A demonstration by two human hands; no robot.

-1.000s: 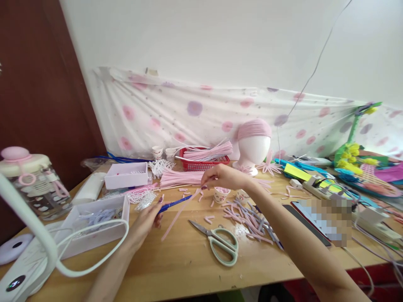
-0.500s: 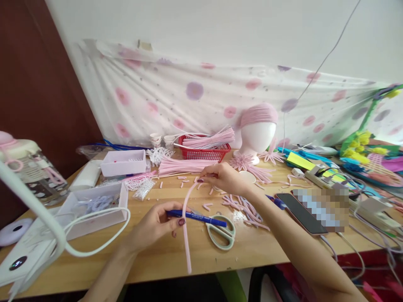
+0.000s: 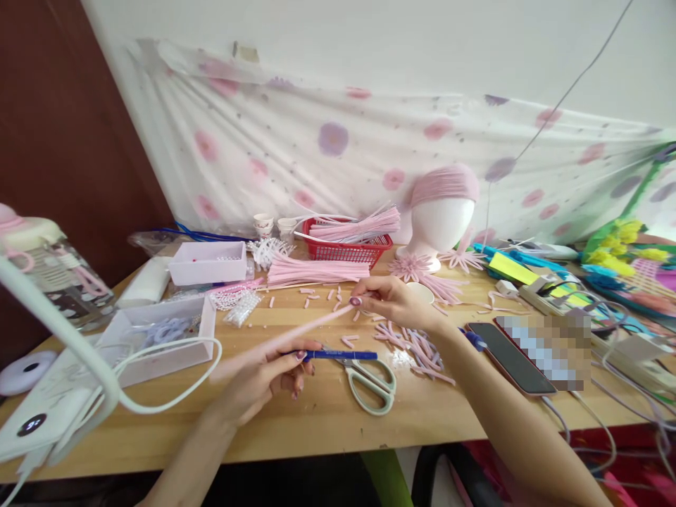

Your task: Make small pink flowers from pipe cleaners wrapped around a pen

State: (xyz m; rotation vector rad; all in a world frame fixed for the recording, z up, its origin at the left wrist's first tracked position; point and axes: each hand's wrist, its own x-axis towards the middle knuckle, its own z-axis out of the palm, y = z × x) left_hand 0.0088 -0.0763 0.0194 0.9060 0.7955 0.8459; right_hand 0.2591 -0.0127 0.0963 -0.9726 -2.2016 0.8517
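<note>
My left hand (image 3: 264, 377) is closed round a blue pen (image 3: 338, 355), held level above the wooden table (image 3: 296, 429). My right hand (image 3: 393, 301) pinches one end of a long pink pipe cleaner (image 3: 296, 334), which runs blurred down to the left across my left hand. Green-handled scissors (image 3: 372, 380) lie just right of the pen's tip. A pile of short lilac and pink pipe cleaner pieces (image 3: 417, 345) lies under my right wrist.
A red basket (image 3: 346, 250) and a bundle of pink pipe cleaners (image 3: 317, 271) sit behind, beside a white foam head (image 3: 441, 218). Two white trays (image 3: 158, 338) and a lamp's white arm (image 3: 68, 338) stand left. A phone (image 3: 510, 355), cables and craft flowers crowd the right.
The pink pipe cleaner has swung from hanging down over the table's edge to lying slanted across my left hand. The pen has shifted slightly. The view has tilted a little upward.
</note>
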